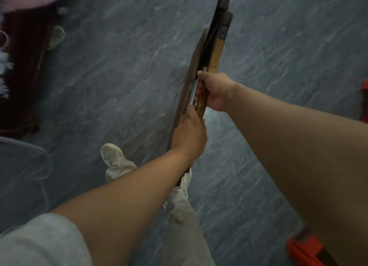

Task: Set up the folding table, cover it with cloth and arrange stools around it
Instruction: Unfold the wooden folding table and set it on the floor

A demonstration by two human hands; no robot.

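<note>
From the head camera, looking down past both bare forearms: the folding table (207,62) is collapsed flat and held edge-up off the grey marbled floor (111,70), its top a thin wooden slab on the left, the wooden legs with dark capped feet folded against it on the right and pointing away from the person. Nothing carries it but the hands.

The right hand (214,92) is clamped round a folded leg partway along, fingers hooked into the gap between leg and top. The left hand (189,138) is closed on the slab edge nearer the body. That split grip looks chosen to pull leg and top apart, so I judge the unfolding is about to start and the task is barely under way.

A white shoe (111,155) steps forward beneath. Something orange-red (298,249), perhaps a stool, sits at the lower right; I cannot tell. No cloth is clearly seen.
</note>
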